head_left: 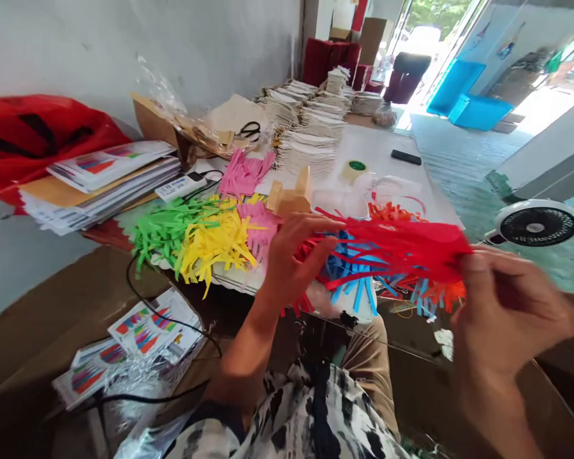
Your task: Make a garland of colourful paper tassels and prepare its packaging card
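A red fringed paper tassel point(411, 245) stretches sideways above the table's front edge. My right hand point(511, 312) pinches its uncut end between thumb and fingers. At the strips' loose ends is my left hand point(291, 255), its thumb and fingers apart; whether it touches the strips I cannot tell. Under and around the red paper lie blue fringed paper point(358, 271) and orange fringed paper point(442, 293). Left of my left hand are yellow fringed paper point(215, 245), green fringed paper point(165, 229) and pink fringed paper point(243, 172).
Behind my left hand stands a tan tape dispenser point(291, 194). Farther back are a tape roll point(355, 171), a black phone point(405, 157), stacked paper bundles point(310, 127) and scissors point(250, 131). A small fan point(538, 223) stands at right; printed packs point(148, 325) lie lower left beside a black cable.
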The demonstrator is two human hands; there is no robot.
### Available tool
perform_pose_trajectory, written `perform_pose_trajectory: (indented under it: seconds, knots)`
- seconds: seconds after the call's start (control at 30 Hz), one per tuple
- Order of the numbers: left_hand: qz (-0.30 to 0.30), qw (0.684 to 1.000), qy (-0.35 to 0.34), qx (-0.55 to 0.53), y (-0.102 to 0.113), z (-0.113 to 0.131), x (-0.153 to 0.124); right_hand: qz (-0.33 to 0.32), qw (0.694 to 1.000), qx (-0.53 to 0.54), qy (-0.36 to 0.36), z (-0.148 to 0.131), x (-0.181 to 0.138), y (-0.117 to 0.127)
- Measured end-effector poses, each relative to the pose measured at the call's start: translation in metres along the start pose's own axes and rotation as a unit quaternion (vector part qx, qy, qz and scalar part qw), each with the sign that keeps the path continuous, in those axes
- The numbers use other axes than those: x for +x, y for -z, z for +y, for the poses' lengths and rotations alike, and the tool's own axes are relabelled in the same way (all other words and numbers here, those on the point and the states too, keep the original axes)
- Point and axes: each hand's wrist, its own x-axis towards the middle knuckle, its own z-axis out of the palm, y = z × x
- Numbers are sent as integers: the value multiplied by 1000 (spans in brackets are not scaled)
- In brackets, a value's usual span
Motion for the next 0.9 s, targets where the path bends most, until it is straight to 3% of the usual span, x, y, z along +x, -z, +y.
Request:
perform_pose_trajectory:
  seconds: [0.07, 0.13, 0.3, 0.4, 0.47, 0.53, 0.63, 0.73, 0.9]
  knots:
    - [-43, 998, -17, -51, -17, 28, -1, 20, 1000, 15, -14, -9, -20, 2]
    - [-68, 995, -26, -67, -34, 43, -4, -5, 999, 23, -29, -12, -33, 8]
    - [-101, 992, -44, -62, -60, 52, -14, -72, 996, 23, -38, -8, -48, 37]
    - [-174, 977, -20, -119, -62, 58, -16, -157, 983, 59, -80, -6, -47, 59]
    - [-273, 938, 11, -211, -58, 64, -16, -221, 958, 123, -139, -3, -43, 71]
    - [-375, 877, 42, -296, -54, 68, -15, -279, 920, 201, -189, 0, -40, 79]
    - [-465, 804, 102, -356, -52, 70, -17, -386, 851, 261, -241, 9, -41, 82]
    - [-482, 767, 209, -369, -51, 65, -21, -470, 795, 263, -277, 21, -49, 80]
    - [-483, 718, 337, -372, -43, 47, -23, -457, 789, 250, -325, 37, -48, 82]
